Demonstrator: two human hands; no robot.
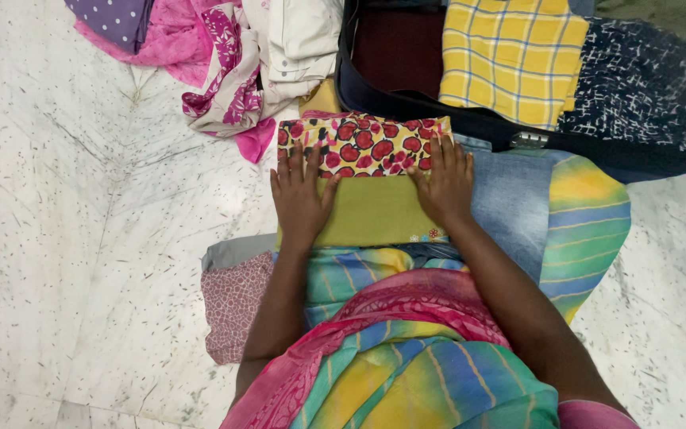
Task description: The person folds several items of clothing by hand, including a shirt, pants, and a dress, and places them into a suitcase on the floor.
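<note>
While the suitcase lies open, both hands, left and right, press flat, fingers spread, on the folded olive cloth.

Lighting pretty even and bright, soft indoor daylight feel, source not obvious. Marble floor left of folded cloth nearly washed out, mild glare, no hard hotspot. Shadows soft: faint one under cloth edge, darker pocket inside suitcase just above cloth, detail lost there. Focus decent around cloth, hands crisp enough. Slight wide-angle stretch toward corners, top right dim and a bit mushy.
</note>
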